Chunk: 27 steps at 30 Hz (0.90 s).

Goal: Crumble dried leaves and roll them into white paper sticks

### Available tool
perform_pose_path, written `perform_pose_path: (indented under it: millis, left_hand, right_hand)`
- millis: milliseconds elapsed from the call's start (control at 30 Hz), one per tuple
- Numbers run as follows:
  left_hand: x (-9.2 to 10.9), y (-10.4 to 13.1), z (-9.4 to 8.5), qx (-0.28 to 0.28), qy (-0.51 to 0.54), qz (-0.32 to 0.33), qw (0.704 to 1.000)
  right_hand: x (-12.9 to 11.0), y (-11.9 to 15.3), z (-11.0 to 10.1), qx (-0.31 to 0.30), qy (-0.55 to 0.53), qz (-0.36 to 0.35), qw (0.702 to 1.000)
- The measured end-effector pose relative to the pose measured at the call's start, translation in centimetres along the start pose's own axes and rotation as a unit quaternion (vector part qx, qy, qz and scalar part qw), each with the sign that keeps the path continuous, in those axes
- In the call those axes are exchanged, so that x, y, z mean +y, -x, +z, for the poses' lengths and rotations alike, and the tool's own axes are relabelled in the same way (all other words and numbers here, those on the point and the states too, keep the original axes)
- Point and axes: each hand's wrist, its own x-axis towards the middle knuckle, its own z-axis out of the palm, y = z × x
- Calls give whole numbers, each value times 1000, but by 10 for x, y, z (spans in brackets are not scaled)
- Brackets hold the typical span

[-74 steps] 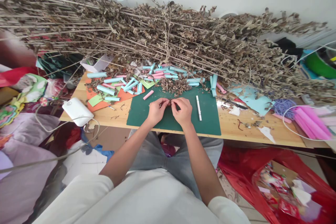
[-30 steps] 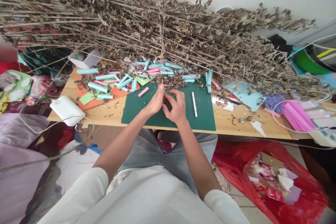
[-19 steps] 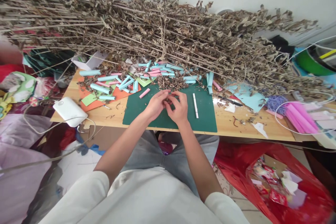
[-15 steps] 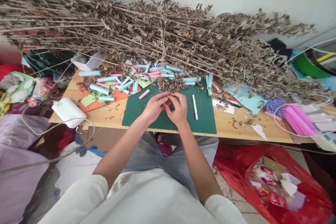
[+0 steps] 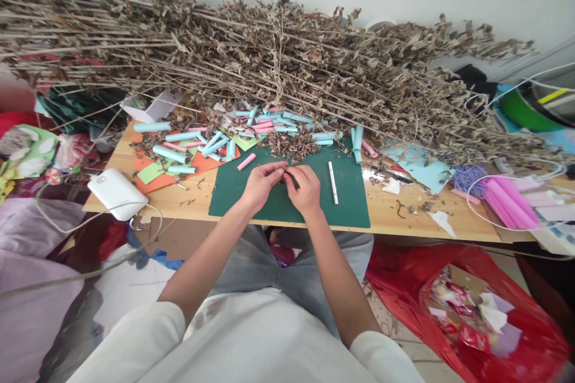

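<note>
Over the green cutting mat (image 5: 251,203), my left hand (image 5: 262,185) and my right hand (image 5: 305,190) meet, fingertips almost touching. Both are closed in a pinch on a small brown bit of dried leaf (image 5: 286,170), mostly hidden by the fingers. Just beyond them lies a heap of crumbled dried leaves (image 5: 294,146). A short pink paper tube (image 5: 246,161) rests left of my hands. To the right, a white pen-like stick (image 5: 333,182) lies on the mat.
Rolled blue paper tubes (image 5: 215,145) and pink ones lie behind the mat on coloured paper. A long bundle of dried stalks (image 5: 251,54) spans the back. A white power bank (image 5: 117,192) with a cable sits at left. Below right hangs a red bag (image 5: 404,275) of scraps.
My fingers have shifted slightly against each other around the bit of leaf, and the hands sit a touch lower. Nothing else on the table has moved.
</note>
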Motion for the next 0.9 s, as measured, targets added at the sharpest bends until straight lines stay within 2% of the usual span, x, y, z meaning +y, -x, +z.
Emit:
perform_pose_path:
  millis: [100,267,433,567,733,900]
  left_hand:
    - [-2,1,-1,9,-71,33,997]
    - [-6,-3,-7,23,-130,82,988]
    - [-7,-8,-15,15,-225,125,966]
    - [-8,-10,-18,31,-282,137,949]
    - [-11,-13,-20,43,-272,127,953]
    - [-10,-13,-19,20,-253,124,959]
  right_hand:
    - [1,0,1,0,1,-1,1000]
    - [3,1,3,-8,8,-5,1000]
    - [4,1,3,-32,27,-26,999]
    - [3,0,3,-25,26,-6,999]
    - [3,-1,2,21,33,29,999]
    - [7,0,4,22,-4,11,1000]
